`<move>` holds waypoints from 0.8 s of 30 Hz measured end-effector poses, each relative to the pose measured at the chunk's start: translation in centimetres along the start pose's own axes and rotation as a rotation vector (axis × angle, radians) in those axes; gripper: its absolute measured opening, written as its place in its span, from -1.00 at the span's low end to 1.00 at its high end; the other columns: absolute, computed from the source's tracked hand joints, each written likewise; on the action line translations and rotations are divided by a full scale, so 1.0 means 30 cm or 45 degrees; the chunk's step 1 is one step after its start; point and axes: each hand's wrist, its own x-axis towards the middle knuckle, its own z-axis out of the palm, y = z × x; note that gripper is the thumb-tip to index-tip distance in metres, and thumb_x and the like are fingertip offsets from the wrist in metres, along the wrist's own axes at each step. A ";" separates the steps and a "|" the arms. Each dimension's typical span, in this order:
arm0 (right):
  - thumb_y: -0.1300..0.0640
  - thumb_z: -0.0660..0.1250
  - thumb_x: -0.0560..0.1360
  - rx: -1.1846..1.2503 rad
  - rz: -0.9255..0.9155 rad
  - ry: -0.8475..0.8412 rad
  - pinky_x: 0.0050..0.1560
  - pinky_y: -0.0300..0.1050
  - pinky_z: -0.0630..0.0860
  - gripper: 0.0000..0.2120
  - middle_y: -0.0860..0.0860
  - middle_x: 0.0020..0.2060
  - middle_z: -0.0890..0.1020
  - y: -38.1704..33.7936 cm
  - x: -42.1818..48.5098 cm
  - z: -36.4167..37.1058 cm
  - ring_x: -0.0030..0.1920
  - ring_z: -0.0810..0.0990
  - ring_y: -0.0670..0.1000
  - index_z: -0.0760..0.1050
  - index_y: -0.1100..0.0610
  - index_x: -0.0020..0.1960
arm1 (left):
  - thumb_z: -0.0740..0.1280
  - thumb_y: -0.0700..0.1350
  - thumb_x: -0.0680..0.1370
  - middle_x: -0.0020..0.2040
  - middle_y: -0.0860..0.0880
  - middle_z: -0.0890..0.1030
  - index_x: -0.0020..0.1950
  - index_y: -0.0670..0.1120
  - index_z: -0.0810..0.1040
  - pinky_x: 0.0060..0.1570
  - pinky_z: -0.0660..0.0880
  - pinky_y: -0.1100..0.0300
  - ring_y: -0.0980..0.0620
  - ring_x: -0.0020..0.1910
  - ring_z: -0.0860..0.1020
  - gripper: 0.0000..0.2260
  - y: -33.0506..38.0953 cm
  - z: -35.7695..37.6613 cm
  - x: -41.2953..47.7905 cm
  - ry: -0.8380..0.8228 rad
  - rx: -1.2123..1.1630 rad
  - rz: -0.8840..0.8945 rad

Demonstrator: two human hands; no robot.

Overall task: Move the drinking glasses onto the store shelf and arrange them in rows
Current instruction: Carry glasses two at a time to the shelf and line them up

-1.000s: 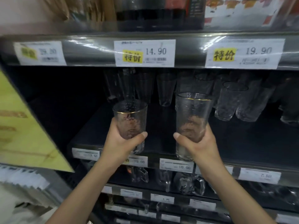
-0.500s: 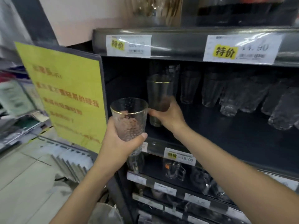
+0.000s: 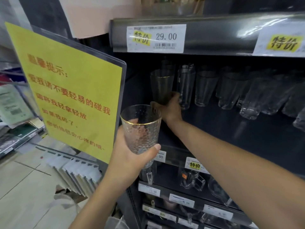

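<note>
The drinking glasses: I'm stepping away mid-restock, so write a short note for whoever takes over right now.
Right hand: reaching deep onto the dark store shelf, gripping a tall clear gold-rimmed glass at the left end of the back row; whether it is set down cannot be told.
Left hand: holding a textured clear gold-rimmed glass upright in front of the shelf.
Done: a row of clear glasses stands at the back.
Left: release the tall glass, shelve the textured one, straighten the rows.
</note>
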 end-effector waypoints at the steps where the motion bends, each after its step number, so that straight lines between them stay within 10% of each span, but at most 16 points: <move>1: 0.04 0.56 0.37 0.009 0.010 0.014 0.21 -0.20 0.43 -0.27 0.09 0.30 0.50 0.004 0.014 0.011 0.27 0.51 0.06 0.21 0.14 0.35 | 0.59 -0.09 0.33 0.08 0.19 0.58 0.14 0.26 0.37 -0.14 0.46 0.54 0.38 0.01 0.57 -0.44 -0.006 -0.004 0.003 -0.007 -0.007 0.001; 9: -0.03 0.60 0.30 0.010 0.017 0.145 0.24 -0.01 0.52 -0.28 0.14 0.24 0.51 0.040 0.067 0.059 0.21 0.55 0.10 0.37 0.14 0.33 | 0.59 -0.08 0.33 0.08 0.24 0.56 0.14 0.32 0.35 -0.17 0.45 0.57 0.41 -0.01 0.55 -0.42 -0.055 -0.017 0.015 -0.025 -0.034 -0.027; 15: 0.09 0.55 0.41 0.074 0.058 0.148 -0.18 -0.54 0.39 -0.35 0.06 0.20 0.55 0.049 0.064 0.041 0.10 0.52 -0.03 0.33 0.22 0.37 | 0.59 0.08 0.23 -0.01 0.23 0.60 0.12 0.24 0.40 -0.23 0.49 0.50 0.40 -0.04 0.57 -0.44 -0.069 -0.015 0.025 -0.006 -0.082 -0.079; 24: 0.09 0.51 0.45 0.047 0.085 0.155 -0.14 -0.49 0.26 -0.38 0.15 0.29 0.51 0.044 0.066 0.050 0.26 0.51 0.10 0.28 0.22 0.36 | 0.59 0.13 0.19 0.03 0.18 0.61 0.21 0.17 0.39 -0.20 0.54 0.43 0.33 -0.03 0.60 -0.35 -0.071 -0.007 0.023 -0.047 -0.138 -0.100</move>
